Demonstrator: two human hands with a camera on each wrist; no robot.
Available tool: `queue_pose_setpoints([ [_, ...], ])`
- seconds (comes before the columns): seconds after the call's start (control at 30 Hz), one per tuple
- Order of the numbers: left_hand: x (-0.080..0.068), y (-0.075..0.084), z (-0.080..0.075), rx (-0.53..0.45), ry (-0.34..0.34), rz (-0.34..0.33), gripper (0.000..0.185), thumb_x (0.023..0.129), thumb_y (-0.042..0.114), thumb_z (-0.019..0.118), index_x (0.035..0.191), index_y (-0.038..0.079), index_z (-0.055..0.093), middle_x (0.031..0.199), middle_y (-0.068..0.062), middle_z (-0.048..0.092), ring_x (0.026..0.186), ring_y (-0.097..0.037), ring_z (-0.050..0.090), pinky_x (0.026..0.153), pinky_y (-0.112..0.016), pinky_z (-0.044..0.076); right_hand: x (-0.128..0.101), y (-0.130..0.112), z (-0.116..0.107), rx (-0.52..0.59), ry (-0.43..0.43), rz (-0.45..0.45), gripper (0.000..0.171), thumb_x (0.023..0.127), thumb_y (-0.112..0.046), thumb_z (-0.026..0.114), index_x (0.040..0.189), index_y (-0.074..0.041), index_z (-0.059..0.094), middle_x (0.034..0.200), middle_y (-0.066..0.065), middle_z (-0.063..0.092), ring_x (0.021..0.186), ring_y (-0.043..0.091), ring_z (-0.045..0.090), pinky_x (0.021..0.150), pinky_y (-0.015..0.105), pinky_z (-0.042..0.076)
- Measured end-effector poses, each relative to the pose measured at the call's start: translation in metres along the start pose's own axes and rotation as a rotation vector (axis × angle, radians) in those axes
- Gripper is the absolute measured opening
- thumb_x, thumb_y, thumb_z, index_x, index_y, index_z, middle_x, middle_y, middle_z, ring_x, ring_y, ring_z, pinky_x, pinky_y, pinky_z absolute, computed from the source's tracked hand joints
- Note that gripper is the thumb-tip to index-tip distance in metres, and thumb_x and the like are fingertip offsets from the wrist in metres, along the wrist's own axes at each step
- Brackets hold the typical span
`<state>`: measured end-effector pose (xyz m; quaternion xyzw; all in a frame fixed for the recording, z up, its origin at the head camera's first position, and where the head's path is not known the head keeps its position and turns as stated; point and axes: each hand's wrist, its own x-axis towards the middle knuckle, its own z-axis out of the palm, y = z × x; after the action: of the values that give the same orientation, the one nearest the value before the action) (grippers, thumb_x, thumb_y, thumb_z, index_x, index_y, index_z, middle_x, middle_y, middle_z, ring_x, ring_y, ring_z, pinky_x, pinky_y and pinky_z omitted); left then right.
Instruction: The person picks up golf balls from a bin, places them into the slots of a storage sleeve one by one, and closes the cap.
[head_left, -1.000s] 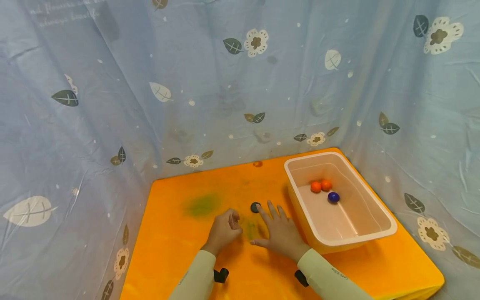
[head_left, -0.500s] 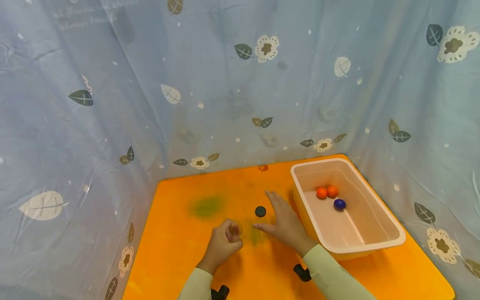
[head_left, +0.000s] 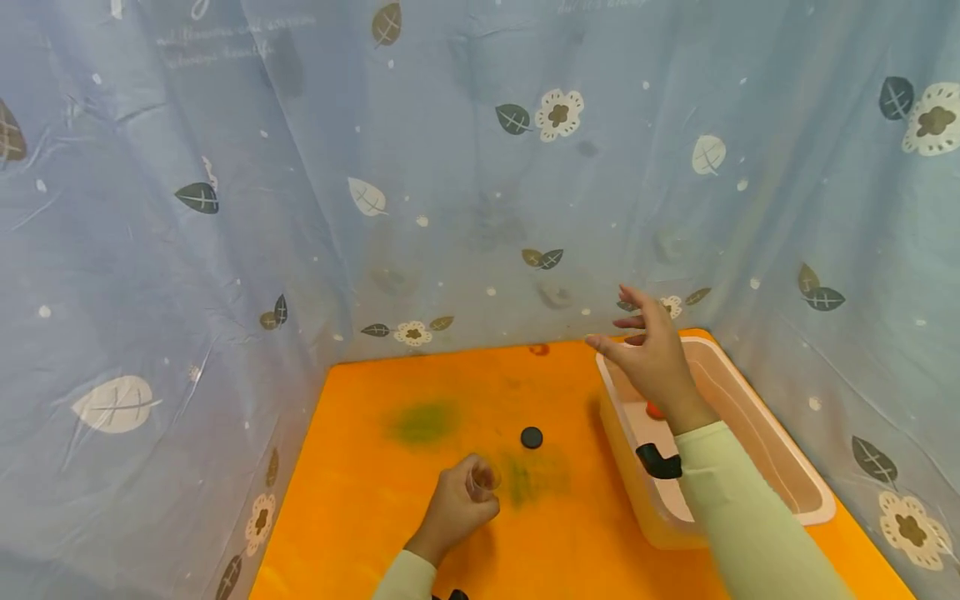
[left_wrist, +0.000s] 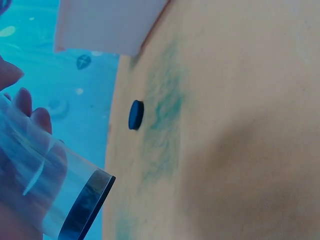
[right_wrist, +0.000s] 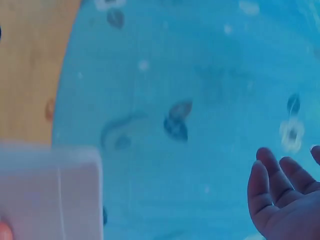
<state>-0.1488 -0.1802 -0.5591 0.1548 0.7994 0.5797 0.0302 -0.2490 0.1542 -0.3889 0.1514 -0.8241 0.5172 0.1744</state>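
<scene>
Left hand (head_left: 459, 507) grips clear cylinder (left_wrist: 72, 187); right hand (head_left: 651, 358), fingers relaxed, is raised near tub (head_left: 632, 477), bench's (head_left: 360, 467) right edge; black disc (head_left: 532, 437) lies left of tub

clear cylinder (left_wrist: 65, 182), flowered blue curtain (head_left: 450, 158)

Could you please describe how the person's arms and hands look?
The left hand and right hand are bare, with no gloves visible. The left sleeve and right sleeve are long and pale yellow-green. A black, bent piece juts out beside the right sleeve; a second black piece shows partly beside the left.
</scene>
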Motion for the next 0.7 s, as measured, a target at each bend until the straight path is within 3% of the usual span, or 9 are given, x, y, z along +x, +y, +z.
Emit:
queue_pose_setpoints([
  [0.13,-0.004,0.002,0.003,-0.030,-0.017,-0.011,0.021,0.085,-0.003,0.067,0.102,0.006,0.063,0.104,-0.014,0.066,0.083,-0.020,0.064,0.071,-0.032,0.051,0.005,0.026,-0.023,-0.050,0.017,0.103,0.090,0.099,-0.048,0.080,0.171,-0.016,0.034,0.161,0.015,0.045,0.124,0.037,0.060,0.091,0.038,0.053],
  [0.23,-0.006,0.004,0.003,-0.042,-0.022,-0.020,0.021,0.085,-0.003,0.067,0.101,0.008,0.062,0.105,-0.015,0.067,0.089,-0.026,0.070,0.071,-0.031,0.052,0.003,0.053,-0.031,-0.087,0.004,0.197,0.094,0.100,-0.055,0.076,0.171,-0.012,0.032,0.161,0.022,0.045,0.123,0.041,0.059,0.093,0.049,0.055],
  [0.33,-0.008,0.005,0.003,-0.049,-0.027,-0.024,0.021,0.085,-0.004,0.067,0.100,0.008,0.062,0.103,-0.015,0.067,0.084,-0.023,0.069,0.069,-0.030,0.050,0.001,0.081,-0.034,-0.104,-0.008,0.272,0.099,0.099,-0.060,0.075,0.171,-0.008,0.030,0.160,0.029,0.044,0.123,0.047,0.057,0.097,0.063,0.051],
  [0.43,-0.007,0.006,0.002,-0.048,-0.030,-0.020,0.021,0.085,-0.003,0.066,0.101,0.009,0.062,0.102,-0.010,0.067,0.079,-0.016,0.064,0.069,-0.030,0.051,-0.001,0.103,-0.035,-0.112,-0.029,0.341,0.099,0.099,-0.063,0.073,0.168,-0.004,0.033,0.155,0.032,0.046,0.127,0.051,0.055,0.101,0.068,0.048],
  [0.53,-0.006,0.008,0.001,-0.053,-0.027,-0.019,0.022,0.084,-0.002,0.066,0.101,0.010,0.062,0.102,-0.009,0.067,0.079,-0.017,0.063,0.069,-0.031,0.052,-0.001,0.122,-0.036,-0.131,-0.048,0.386,0.087,0.102,-0.059,0.071,0.158,0.003,0.046,0.146,0.032,0.054,0.127,0.051,0.056,0.102,0.067,0.047],
  [0.7,-0.005,0.008,0.001,-0.067,-0.020,-0.021,0.020,0.084,-0.002,0.066,0.103,0.006,0.063,0.102,-0.011,0.066,0.084,-0.019,0.063,0.072,-0.033,0.053,-0.002,0.153,-0.035,-0.220,-0.062,0.398,0.061,0.105,-0.044,0.072,0.132,0.010,0.063,0.128,0.031,0.065,0.113,0.048,0.062,0.095,0.060,0.051],
])
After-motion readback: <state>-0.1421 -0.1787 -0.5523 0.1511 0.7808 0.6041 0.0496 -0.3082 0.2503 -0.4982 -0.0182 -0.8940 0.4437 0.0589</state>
